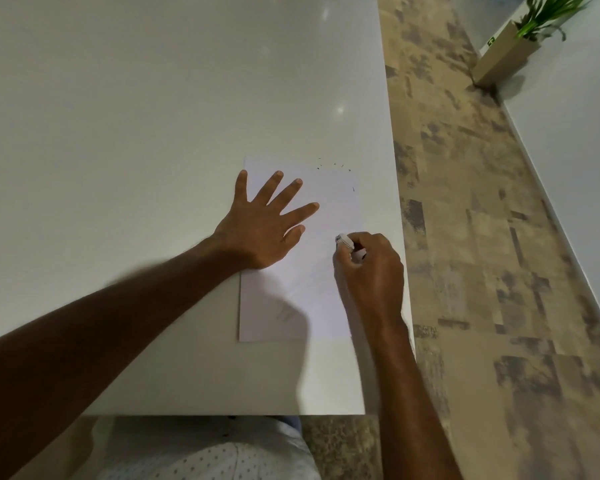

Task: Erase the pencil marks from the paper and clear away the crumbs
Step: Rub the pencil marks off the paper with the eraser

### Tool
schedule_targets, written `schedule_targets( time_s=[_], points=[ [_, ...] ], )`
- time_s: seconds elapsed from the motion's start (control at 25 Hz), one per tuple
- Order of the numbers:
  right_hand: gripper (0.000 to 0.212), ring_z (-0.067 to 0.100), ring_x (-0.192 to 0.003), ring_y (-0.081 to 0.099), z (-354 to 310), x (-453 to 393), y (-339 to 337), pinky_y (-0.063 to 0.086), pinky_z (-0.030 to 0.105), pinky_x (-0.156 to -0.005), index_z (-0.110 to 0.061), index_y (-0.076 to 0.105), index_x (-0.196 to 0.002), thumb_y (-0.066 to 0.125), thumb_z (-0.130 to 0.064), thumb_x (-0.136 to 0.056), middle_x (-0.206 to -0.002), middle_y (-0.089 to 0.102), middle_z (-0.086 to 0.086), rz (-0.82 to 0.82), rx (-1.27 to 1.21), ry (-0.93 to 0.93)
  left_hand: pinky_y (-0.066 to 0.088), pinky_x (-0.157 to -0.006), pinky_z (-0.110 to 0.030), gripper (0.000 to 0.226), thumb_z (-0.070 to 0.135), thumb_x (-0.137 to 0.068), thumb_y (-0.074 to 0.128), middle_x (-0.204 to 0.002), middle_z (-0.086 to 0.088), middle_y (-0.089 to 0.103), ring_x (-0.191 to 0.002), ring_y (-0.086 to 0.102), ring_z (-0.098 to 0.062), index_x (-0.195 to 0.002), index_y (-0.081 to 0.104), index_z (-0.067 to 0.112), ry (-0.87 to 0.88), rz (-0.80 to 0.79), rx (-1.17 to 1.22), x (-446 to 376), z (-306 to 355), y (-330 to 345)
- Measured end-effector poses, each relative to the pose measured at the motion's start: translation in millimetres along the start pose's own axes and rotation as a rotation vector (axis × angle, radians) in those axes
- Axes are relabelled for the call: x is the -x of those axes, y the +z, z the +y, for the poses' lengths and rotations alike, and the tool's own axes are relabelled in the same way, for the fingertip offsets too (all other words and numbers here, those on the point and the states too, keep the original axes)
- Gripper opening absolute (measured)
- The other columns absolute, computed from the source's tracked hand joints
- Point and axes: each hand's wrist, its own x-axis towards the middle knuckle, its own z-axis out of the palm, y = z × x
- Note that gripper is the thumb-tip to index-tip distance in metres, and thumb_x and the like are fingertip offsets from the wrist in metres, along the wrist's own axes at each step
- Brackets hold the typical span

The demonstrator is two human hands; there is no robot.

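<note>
The left hand (257, 233) lies flat on the upper left part of the paper (329, 299), fingers (300, 211) straight and spread wide, palm down. Its heel sits at the sheet's left edge, part on the paper and part on the tabletop (136, 133); the fingertips rest on the sheet. It holds nothing, only presses the sheet down.

The right hand (371, 271) is curled tight around an eraser (345, 241), a small whitish piece that sticks out from between the thumb and the bent fingers toward the left. The eraser's tip is at the paper's right half, near the right edge; whether it actually touches the sheet cannot be told, as the hand is slightly blurred. The right wrist crosses the sheet's lower right corner.

The paper is a white sheet lying flat near the tabletop's right edge, its long side running away from the person. Faint grey pencil marks (286, 311), a few short slanted strokes, show in the lower left part, partly in the shadow of the arm. No letters or words can be read in them. Dark crumbs (333, 165) are scattered along the sheet's far edge, some on the tabletop just beyond it, and one speck sits near the upper right edge.

Past the table, a potted plant (520, 36) in a pale square pot stands on the patterned floor (482, 237) by the wall. A small green label on the pot is too small to read.
</note>
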Motion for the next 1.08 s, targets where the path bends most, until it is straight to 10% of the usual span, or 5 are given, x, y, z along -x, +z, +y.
schedule_targets(
  time_s=[0.24,0.44,0.6,0.8,1.08],
  points=[
    [0.007,0.007,-0.078,0.056,-21.9,75.7,14.1,0.04,0.016,-0.066,-0.028,0.068,-0.09,0.068,-0.033,-0.096,-0.088,0.062,-0.01,-0.325,0.027,-0.323,-0.008,-0.116,-0.071,0.062,0.066,-0.099,-0.001,-0.17,0.004,-0.01,-0.156,-0.012,-0.028,-0.158,-0.005,0.049,0.006,0.018,-0.005,0.9,-0.1,4.3],
    [0.012,0.008,-0.074,0.058,-2.1,9.9,0.2,0.037,0.006,-0.063,-0.025,0.069,-0.093,0.065,-0.034,-0.101,-0.089,0.064,-0.01,0.016,0.014,0.024,-0.008,-0.116,-0.071,0.063,0.069,-0.097,-0.004,-0.169,0.004,-0.014,-0.156,-0.015,-0.028,-0.157,-0.009,0.049,-0.001,0.001,-0.011,-1.2,-0.5,3.6],
    [0.008,0.009,-0.075,0.054,-24.7,80.9,17.3,0.04,0.016,-0.063,-0.027,0.066,-0.088,0.07,-0.03,-0.094,-0.086,0.061,-0.009,-0.291,0.06,-0.33,-0.007,-0.116,-0.071,0.061,0.066,-0.099,0.0,-0.17,0.004,-0.013,-0.156,-0.015,-0.028,-0.157,-0.008,0.049,0.005,0.013,-0.012,-0.3,-0.4,3.3],
    [0.011,0.006,-0.074,0.059,-5.0,10.3,6.6,0.046,0.021,-0.064,-0.026,0.068,-0.094,0.067,-0.035,-0.1,-0.089,0.062,-0.013,0.003,-0.001,-0.043,-0.007,-0.116,-0.071,0.062,0.069,-0.098,-0.001,-0.169,0.004,-0.015,-0.155,-0.016,-0.028,-0.157,-0.01,0.049,-0.003,0.006,-0.011,-2.0,-0.1,3.9],
    [0.009,0.004,-0.077,0.053,-7.8,38.9,14.4,0.039,0.008,-0.069,-0.028,0.067,-0.093,0.066,-0.035,-0.098,-0.089,0.06,-0.012,-0.201,0.007,-0.24,-0.009,-0.116,-0.07,0.06,0.066,-0.099,0.0,-0.169,0.005,-0.014,-0.156,-0.016,-0.027,-0.157,-0.008,0.05,0.007,-0.006,0.001,-1.4,-1.0,2.6]
  ],
)
